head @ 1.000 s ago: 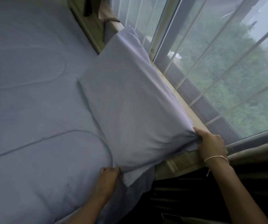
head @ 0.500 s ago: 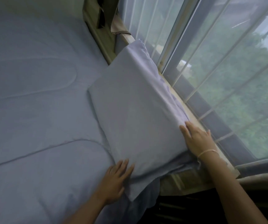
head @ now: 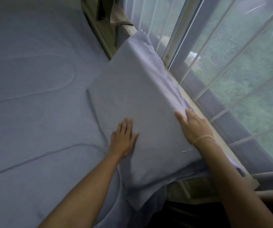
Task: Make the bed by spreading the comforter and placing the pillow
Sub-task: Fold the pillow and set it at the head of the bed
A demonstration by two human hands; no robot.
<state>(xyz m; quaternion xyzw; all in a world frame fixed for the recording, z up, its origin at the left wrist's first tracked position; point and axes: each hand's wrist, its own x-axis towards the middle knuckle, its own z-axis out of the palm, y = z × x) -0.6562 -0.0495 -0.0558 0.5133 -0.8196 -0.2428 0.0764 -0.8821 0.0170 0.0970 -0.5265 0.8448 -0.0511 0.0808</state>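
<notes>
On the left I see the comforter (head: 33, 112), soft blue-grey, spread flat over the bed, with long curved stitch lines running across it. I can find no words, tags or brand marks to read on it. Next comes my left hand (head: 124, 139). It lies flat on the pillow (head: 140, 99) near the pillow's left edge, with the fingers straight and a little apart, pressing down and holding nothing. The pillow is the same blue-grey as the comforter. It sits on top of the comforter at the right side of the bed, with its far long side leaning up against the wooden ledge (head: 203, 112) by the window. Its near corner hangs a bit over the bed's edge. A small white fleck shows on the pillow cover near my right wrist, but it is too small for me to tell what it is, and I can read no writing on the pillow. My right hand (head: 193, 125) rests on the pillow's right edge, fingers out straight and laid on the folded cloth there, not curled round it. A thin pale band (head: 203, 139) goes round that wrist. Farthest right is the window (head: 231, 63), with white bars and a mesh screen, and blurry green trees behind it.
</notes>
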